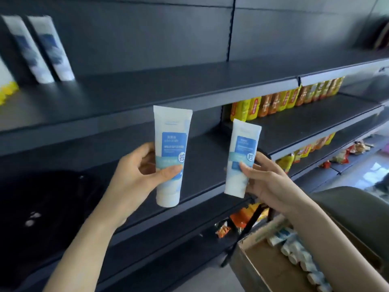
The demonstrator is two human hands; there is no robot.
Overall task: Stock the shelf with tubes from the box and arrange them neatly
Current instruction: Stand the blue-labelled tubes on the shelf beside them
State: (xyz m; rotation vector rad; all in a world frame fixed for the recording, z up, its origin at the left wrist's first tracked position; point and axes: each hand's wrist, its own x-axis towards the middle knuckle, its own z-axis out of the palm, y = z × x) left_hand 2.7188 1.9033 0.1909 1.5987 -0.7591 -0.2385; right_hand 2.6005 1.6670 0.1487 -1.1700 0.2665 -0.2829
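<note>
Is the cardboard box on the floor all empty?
No, a row of white tubes lies inside the cardboard box.
</note>
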